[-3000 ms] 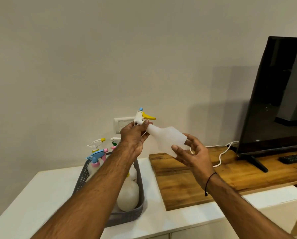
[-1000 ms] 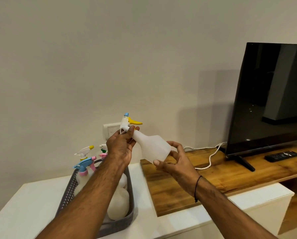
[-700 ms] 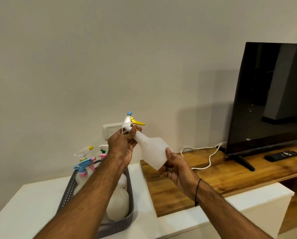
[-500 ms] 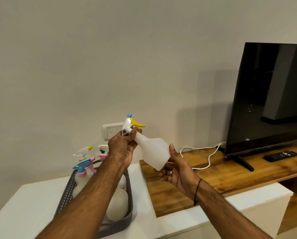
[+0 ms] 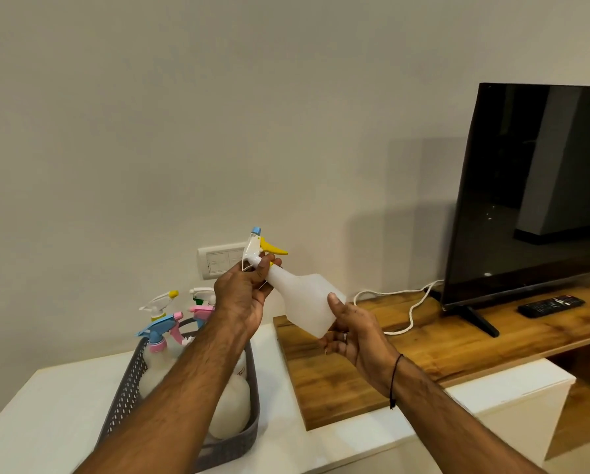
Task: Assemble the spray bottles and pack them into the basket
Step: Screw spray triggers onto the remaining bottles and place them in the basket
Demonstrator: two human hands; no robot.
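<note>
A plain pale wall backs a white cabinet top (image 5: 57, 405), with a raised wooden shelf (image 5: 423, 350) running off to the right. On the shelf stands a black flat-screen television (image 5: 540, 193), a black remote control (image 5: 552, 304) in front of it, and a white cable (image 5: 399, 302) looping along the wood. A white switch plate (image 5: 218, 262) sits on the wall low down.

Held in the air above the join of cabinet and shelf is a translucent white plastic spray bottle (image 5: 304, 302), tilted with its neck up to the left. The left hand (image 5: 242, 299) curls its fingers round the bottle's neck, just under the white trigger head with yellow lever and blue nozzle (image 5: 261, 246). The right hand (image 5: 355, 333) grips the wide base of the bottle, thumb laid up its side and fingers wrapped beneath; a thin black cord circles that wrist.

Below the left forearm, a grey perforated plastic basket (image 5: 126, 398) rests on the cabinet top. It holds several white bottles with trigger heads in blue and pink (image 5: 158, 331), white and yellow (image 5: 158, 301), and green and pink (image 5: 201, 302).
</note>
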